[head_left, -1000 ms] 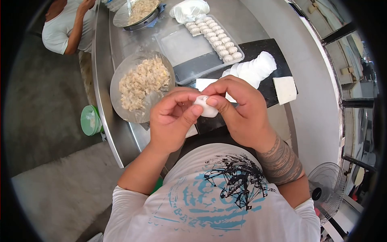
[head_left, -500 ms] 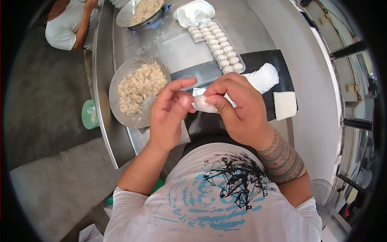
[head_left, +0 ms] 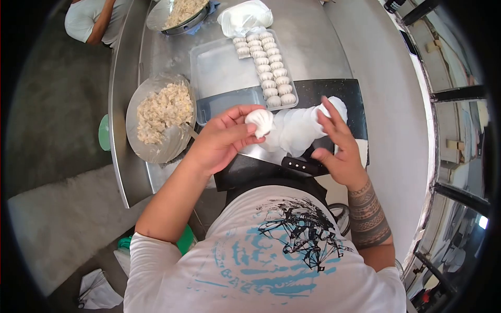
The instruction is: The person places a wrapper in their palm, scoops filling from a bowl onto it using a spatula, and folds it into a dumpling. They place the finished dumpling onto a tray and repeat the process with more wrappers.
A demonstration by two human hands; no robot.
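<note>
A white pleated dumpling (head_left: 260,121) is pinched between the thumb and fingers of my left hand (head_left: 225,136). My right hand (head_left: 339,151) is apart from it, fingers spread, over the right end of a row of overlapping round white wrappers (head_left: 298,128). Just left of my right thumb lies a black knife handle (head_left: 301,166) with rivets. The wrappers rest on a black board (head_left: 353,116). Beyond my hands, a clear plastic tray (head_left: 219,65) holds rows of pleated dumplings (head_left: 263,67) along its right side.
To the left stands a bowl of pale, chunky filling (head_left: 164,112) with a utensil in it. A second bowl (head_left: 182,23) and a plastic-wrapped white bundle (head_left: 245,18) are at the back of the steel table (head_left: 313,49). Another person (head_left: 96,21) is at the upper left.
My right hand has let go of the dumpling and moved right, its fingers opening. The dumpling stays in my left hand, its pleats now showing. The view has shifted slightly.
</note>
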